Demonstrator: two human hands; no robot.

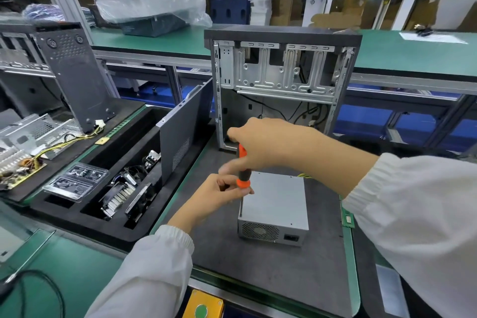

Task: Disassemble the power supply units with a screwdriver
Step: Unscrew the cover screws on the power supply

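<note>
Risk assessment: the orange-and-black-handled screwdriver (pixel 243 170) stands nearly upright with its thin shaft running down to the left near top edge of the silver rectangular metal power supply unit (pixel 275 205). The tip and any screw head are too small to make out, so seating cannot be confirmed. If the tip is not square in the screw, turning force from above could make it slip out, rounding the screw or skating down the unit's left side. The unit lies loose on the dark grey mat (pixel 258 266) of the work surface, with neither hand bracing it; it could twist or slide under torque. A freed screw could roll off the mat toward the black foam tray (pixel 77 217) of removed parts on the left.

Right hand (pixel 263 144): reaches in from the right, fingers curled around the upper part of the handle, clamped on it from above.

Left hand (pixel 219 193): comes up from the near left, fingertips and thumb pinching the lower orange collar of the handle, steadying it rather than carrying load, in my judgement.

Location: the power supply unit sits centre on the mat, grille and socket face toward the near side, yellow wires trailing from its far right corner. Just beyond it stands the open, emptied grey steel computer case (pixel 281 72), well clear of both hands.
</note>
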